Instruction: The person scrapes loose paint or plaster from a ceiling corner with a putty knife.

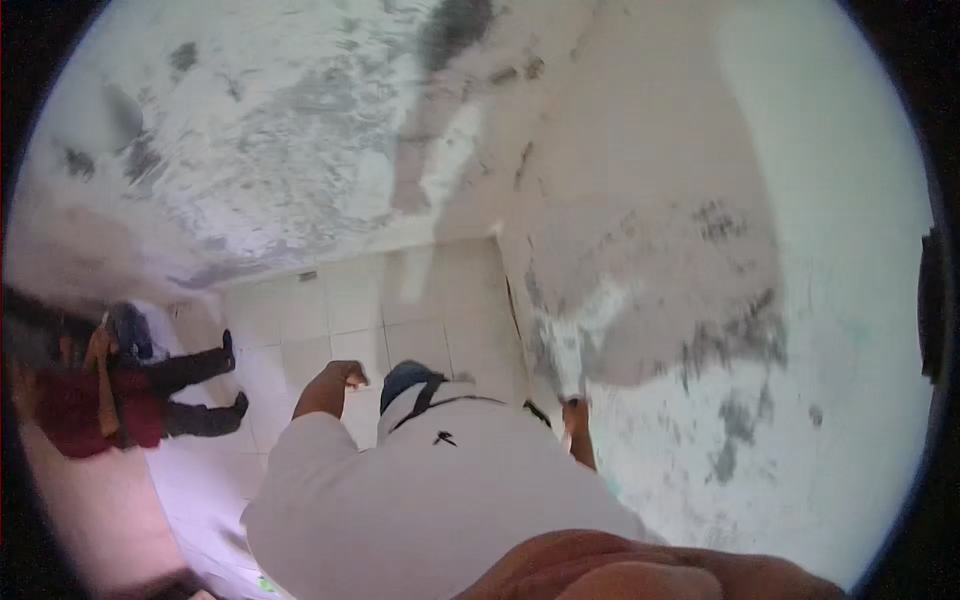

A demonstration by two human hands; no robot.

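My left hand [350,374] is out in front of my white shirt [440,490], above the tiled floor. Its fingers are loosely curled, with a gap at the thumb and nothing visible in it. My right hand [574,412] is closed beside the patchy wall [690,400], close to its surface. A small dark shape shows at its fingertips, too small and blurred to name. The dark toe of a shoe or similar thing [537,411] shows just left of that hand. Blurred skin fills the bottom edge of the view.
A person in a red top [130,410] and dark trousers is at the left. Another wall [280,130] with grey and white patches spans the upper left and meets the right wall at a corner. Pale tiles [355,290] cover the floor, with a small dark piece [308,276] near the wall.
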